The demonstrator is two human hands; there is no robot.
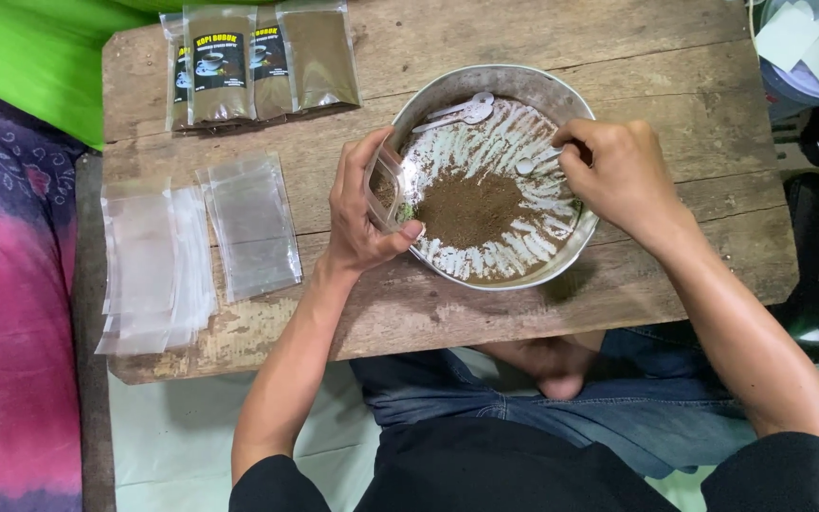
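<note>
My left hand (360,207) holds a small clear plastic pouch (387,186) open at the left rim of a round metal bowl (485,82). Some brown powder sits inside the pouch. A heap of brown powder (471,206) lies in the middle of the bowl, with white streaks around it. My right hand (620,173) grips a white plastic spoon (533,163) over the bowl's right side. Two more white spoons (457,111) rest at the bowl's far edge.
The bowl stands on a low worn wooden table (675,104). Filled, labelled pouches of brown powder (258,64) lie at the far left corner. Stacks of empty clear pouches (191,246) lie on the left. A blue container with white paper pieces (812,47) is at the top right.
</note>
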